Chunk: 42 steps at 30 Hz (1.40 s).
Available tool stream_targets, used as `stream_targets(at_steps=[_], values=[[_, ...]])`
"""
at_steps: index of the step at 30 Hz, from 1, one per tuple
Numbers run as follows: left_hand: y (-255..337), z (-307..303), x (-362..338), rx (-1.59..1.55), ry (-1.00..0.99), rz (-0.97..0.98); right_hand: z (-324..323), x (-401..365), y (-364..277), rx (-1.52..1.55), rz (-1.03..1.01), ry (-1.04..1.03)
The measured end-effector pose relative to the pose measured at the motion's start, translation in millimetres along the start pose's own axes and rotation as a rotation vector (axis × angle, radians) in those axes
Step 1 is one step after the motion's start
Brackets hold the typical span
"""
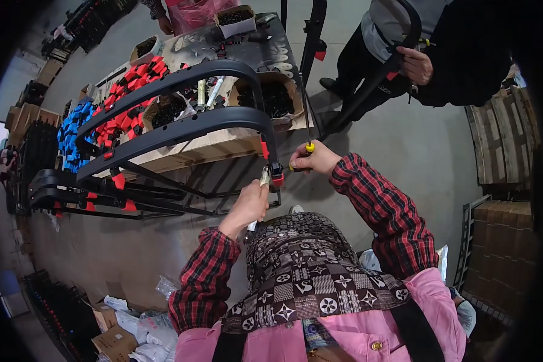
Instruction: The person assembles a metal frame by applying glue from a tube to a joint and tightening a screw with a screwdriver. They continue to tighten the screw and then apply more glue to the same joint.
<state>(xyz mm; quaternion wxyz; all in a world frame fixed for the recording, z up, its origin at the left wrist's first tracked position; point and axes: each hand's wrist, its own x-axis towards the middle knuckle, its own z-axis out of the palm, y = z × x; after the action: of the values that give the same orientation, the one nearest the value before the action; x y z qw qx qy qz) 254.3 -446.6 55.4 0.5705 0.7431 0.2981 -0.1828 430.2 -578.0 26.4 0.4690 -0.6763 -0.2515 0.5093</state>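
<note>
My left hand (247, 206) is closed around a wrench-like tool with a pale, wrapped-looking handle (265, 176). Its upper end meets the lower end of a black curved tubular frame (223, 118), beside a red plastic piece (277, 180). Just right of that joint, my right hand (320, 159) grips a screwdriver (309, 147) with a black and yellow handle. The screwdriver's long thin shaft points away from me, apart from the frame. Fingers hide part of both tools.
A worktable (223, 148) bears red plastic parts (127, 99), blue parts (75, 136) and boxes of small black hardware (274, 99). Another person's hand (416, 65) holds a black bar at right. Someone in pink stands beyond the table. Pallets (504, 139) and cartons (501, 247) line the right.
</note>
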Motion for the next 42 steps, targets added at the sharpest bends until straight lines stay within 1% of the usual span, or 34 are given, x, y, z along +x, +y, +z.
stream_targets(at_steps=[1,2,3,5,6,8,9,10,12,13,14,15,16,17,19,20,22,24,26,27,29,33,35,36,39,40,42], values=[[-5.1,7.6,-1.4,0.015,0.052,0.032,0.3,-0.2,-0.3,-0.003,0.006,0.004],[-49.9,21.6,25.4,0.208,0.182,0.216,0.9,-0.6,-0.1,-0.008,0.015,0.009],[-53.3,27.4,24.4,0.209,0.177,0.217,1.4,-0.9,-0.4,-0.005,0.018,0.013],[-58.5,38.0,28.5,0.328,0.389,0.384,1.9,-1.3,-1.4,0.007,0.030,0.016],[-62.9,37.3,37.6,0.326,0.379,0.393,0.5,-0.7,-3.0,0.007,0.033,0.028],[-80.4,33.4,59.4,0.357,0.458,0.654,0.5,-0.9,-2.7,-0.002,0.035,0.003],[-89.9,24.6,73.1,0.405,0.435,0.735,-0.3,0.5,-1.5,-0.010,0.044,0.010],[-89.6,17.7,79.1,0.392,0.434,0.737,0.1,1.7,0.3,0.005,0.042,0.012],[-88.0,9.0,83.9,0.531,0.518,0.892,1.7,1.4,2.8,0.016,0.046,0.010],[-82.9,6.0,81.7,0.551,0.568,0.939,1.9,1.1,2.3,0.026,0.057,0.009],[-86.2,7.5,77.6,0.549,0.572,0.944,1.1,0.5,0.8,0.036,0.063,0.010],[-93.7,11.9,68.6,0.243,0.450,0.710,-0.1,0.1,0.8,0.030,0.059,0.012],[-85.9,11.9,53.6,-0.051,0.321,0.468,-0.6,0.3,2.2,0.025,0.053,0.007],[-74.9,22.9,38.7,-0.662,0.363,0.385,-0.1,0.6,2.9,0.024,0.047,0.000],[-64.4,18.1,17.5,-0.826,0.189,0.179,1.2,-2.8,-6.8,-0.005,0.074,0.002],[-64.8,20.6,15.5,-0.806,0.091,0.206,1.3,-4.1,-10.4,-0.042,0.106,0.009],[-54.5,21.9,15.1,-0.666,0.027,0.175,1.4,-4.0,-8.0,-0.029,0.078,0.003],[-40.6,17.1,13.1,-0.614,0.035,0.154,0.8,-3.3,-6.3,-0.014,0.047,0.001],[-24.8,9.0,8.0,-0.307,0.024,0.055,0.1,-2.4,-4.6,-0.008,0.042,-0.001],[-17.1,5.9,4.7,-0.303,0.027,0.050,0.3,-1.1,-2.7,-0.002,0.040,-0.005],[-5.0,2.6,-0.1,-0.054,-0.005,0.037,0.0,0.6,2.1,-0.012,0.001,0.004],[-1.3,7.8,2.5,-0.057,-0.028,-0.020,-0.3,-1.4,2.0,0.006,0.024,0.013],[-10.6,20.1,6.4,-0.012,0.064,0.036,-0.7,-0.8,1.4,0.014,0.022,0.009],[-41.1,31.8,22.2,0.433,0.368,0.405,-0.5,-0.3,1.6,0.018,0.024,0.012],[-55.5,35.9,33.1,0.463,0.410,0.407,-1.2,0.7,4.0,0.025,0.038,0.015],[-63.6,35.4,41.1,0.456,0.396,0.410,-0.8,1.2,4.3,0.032,0.042,0.002],[-85.3,28.4,63.3,0.538,0.511,0.677,-2.5,2.9,2.9,0.031,0.054,0.002]])
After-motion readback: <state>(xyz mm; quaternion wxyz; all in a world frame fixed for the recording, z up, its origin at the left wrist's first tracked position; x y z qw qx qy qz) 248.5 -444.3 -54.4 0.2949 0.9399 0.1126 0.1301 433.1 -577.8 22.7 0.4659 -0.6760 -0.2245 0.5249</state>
